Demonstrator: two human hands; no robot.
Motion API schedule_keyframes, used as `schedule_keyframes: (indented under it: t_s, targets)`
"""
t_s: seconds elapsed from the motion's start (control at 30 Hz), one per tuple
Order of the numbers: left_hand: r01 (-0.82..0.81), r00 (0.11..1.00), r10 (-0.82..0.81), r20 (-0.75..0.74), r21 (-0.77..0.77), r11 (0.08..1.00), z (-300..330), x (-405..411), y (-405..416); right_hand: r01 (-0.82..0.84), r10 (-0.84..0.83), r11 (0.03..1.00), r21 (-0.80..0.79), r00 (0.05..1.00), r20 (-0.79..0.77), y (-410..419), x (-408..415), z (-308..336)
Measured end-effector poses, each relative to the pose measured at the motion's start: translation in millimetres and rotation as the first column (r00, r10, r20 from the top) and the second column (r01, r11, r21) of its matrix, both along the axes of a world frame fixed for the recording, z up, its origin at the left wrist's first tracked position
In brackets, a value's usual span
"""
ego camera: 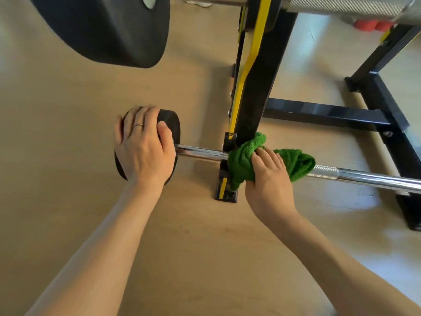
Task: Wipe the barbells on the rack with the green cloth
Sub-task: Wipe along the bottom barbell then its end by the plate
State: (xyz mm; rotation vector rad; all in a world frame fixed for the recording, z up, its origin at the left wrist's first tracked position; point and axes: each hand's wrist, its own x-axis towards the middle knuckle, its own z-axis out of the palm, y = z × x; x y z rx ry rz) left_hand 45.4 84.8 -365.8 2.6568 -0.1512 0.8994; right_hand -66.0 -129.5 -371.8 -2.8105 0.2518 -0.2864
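While the lower bar is held at two places, the scene is laid out as follows.

Left hand (142,144): laid over the small black plate (169,124) at the left end of the lower bar; fingers are spread and bent over the plate's rim, the thumb pressed on its right face. A ring (138,125) is worn on one finger.

Right hand (268,176): closed round the cloth (243,160), which is bunched and wrapped over the bar; the fingers are curled over the top of it.

Cloth: green, fluffy, pressed on the bar just right of the rack upright, touching the upright's lower bracket; a loose fold (296,163) is draped over the bar to the right of the hand.

Lower bar (376,179): chrome, carried low on the rack, running from the small plate at left to the right edge; a knurled band is seen just right of the cloth.

Rack (257,87): black with a yellow strip, its base bars lying on the floor at far right.

Upper bar (341,4): knurled, seen at the far edge, with a large black plate (109,30) at far left.

Floor (68,99): pale wood.

Red objects (373,25): far right, too blurred to be identified.
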Motion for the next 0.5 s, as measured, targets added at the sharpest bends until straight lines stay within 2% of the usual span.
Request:
schedule_keyframes:
  t_s: [0.07,0.17,0.3,0.37,0.47,0.5]
  targets:
    - [0.003,0.998,0.0,0.063,-0.042,0.999,-3,3,-3,0.041,-0.038,0.994,0.1,0.999,-0.027,9,3,8]
    - [0.002,0.99,0.011,0.14,-0.092,0.996,-4,5,-4,0.022,-0.007,0.981,0.193,0.997,-0.076,24,6,26]
    - [-0.007,0.984,0.027,0.173,-0.114,0.993,-9,7,-3,0.02,0.01,0.987,0.156,0.982,-0.19,33,11,47]
    - [-0.009,0.982,0.034,0.187,-0.129,0.992,-10,7,-3,0.009,0.024,0.986,0.168,0.981,-0.195,35,5,53]
    - [-0.004,0.979,0.032,0.199,-0.139,0.99,-10,5,-2,-0.116,0.168,0.945,0.307,0.975,-0.147,54,-4,51]
    - [0.001,0.979,0.027,0.204,-0.136,0.991,-10,5,-1,-0.161,0.215,0.939,0.304,0.964,-0.153,64,-2,48]
